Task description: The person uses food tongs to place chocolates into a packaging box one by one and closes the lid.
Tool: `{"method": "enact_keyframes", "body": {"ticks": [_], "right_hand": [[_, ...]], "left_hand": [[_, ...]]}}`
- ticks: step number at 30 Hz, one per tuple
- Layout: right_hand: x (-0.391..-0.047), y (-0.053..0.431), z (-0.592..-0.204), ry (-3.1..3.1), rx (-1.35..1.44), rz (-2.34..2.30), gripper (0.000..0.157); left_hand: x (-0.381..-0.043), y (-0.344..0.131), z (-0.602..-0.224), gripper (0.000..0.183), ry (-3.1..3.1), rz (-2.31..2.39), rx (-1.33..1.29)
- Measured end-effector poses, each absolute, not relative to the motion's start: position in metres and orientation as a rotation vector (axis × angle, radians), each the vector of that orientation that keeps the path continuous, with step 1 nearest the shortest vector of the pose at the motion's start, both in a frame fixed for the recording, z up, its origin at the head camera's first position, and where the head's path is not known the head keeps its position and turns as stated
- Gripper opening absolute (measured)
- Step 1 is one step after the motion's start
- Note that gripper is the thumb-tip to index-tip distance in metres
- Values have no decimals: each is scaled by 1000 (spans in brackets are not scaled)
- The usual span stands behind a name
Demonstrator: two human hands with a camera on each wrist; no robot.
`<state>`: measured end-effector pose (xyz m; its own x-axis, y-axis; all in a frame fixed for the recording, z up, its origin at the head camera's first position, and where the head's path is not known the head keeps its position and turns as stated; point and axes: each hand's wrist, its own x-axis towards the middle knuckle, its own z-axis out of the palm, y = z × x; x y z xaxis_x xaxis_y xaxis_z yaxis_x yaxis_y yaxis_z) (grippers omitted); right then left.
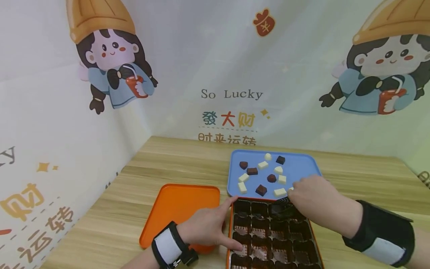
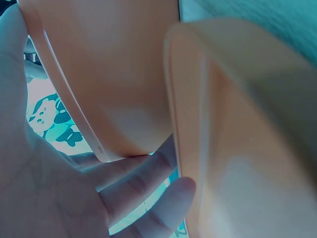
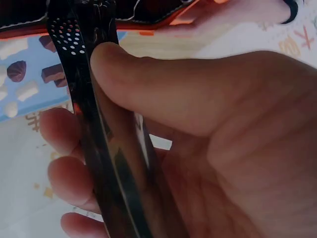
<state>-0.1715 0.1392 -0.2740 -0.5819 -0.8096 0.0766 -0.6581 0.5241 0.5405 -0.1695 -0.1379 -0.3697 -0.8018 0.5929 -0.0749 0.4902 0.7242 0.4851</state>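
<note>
The right hand has its grip closed round the tongs, whose long axis slants left and near over the far row of the box; whether their tips hold a piece, I can't tell. The chocolates lie on the blue tray, just far of the box, mostly left of that hand, the nearer one; the left hand spreads its thumb and finger along the box's left edge.
</note>
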Motion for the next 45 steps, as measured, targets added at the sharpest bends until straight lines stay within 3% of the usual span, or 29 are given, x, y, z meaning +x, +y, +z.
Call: {"method": "enact_keyframes", "body": {"ticks": [4,9,21,27,30,34,37,45], "right_hand": [[-170,121,-274,-2347,1247,-775,52],[-168,106,-277,-2307,1241,-864,57],[-177,85,-269,-2327,1168,-1166,44],[-179,97,-248,-2509,1219,-949,42],[-184,112,-233,-2701,1187,-748,35],[-197,133,-218,-2903,1038,-575,9],[-211,148,-214,-2962,937,-493,20],[-257,188,-229,-3037,689,-314,21]], "left_hand": [[-169,-137,-370,112,2702,678,849],[-168,-135,-372,112,2690,705,840],[-168,-135,-373,111,2715,688,834],[-169,-135,-371,112,2718,675,835],[-170,-134,-369,112,2715,671,840],[-170,-134,-367,111,2709,665,842],[-170,-134,-366,111,2705,660,843],[-169,-136,-368,111,2710,655,861]]}}
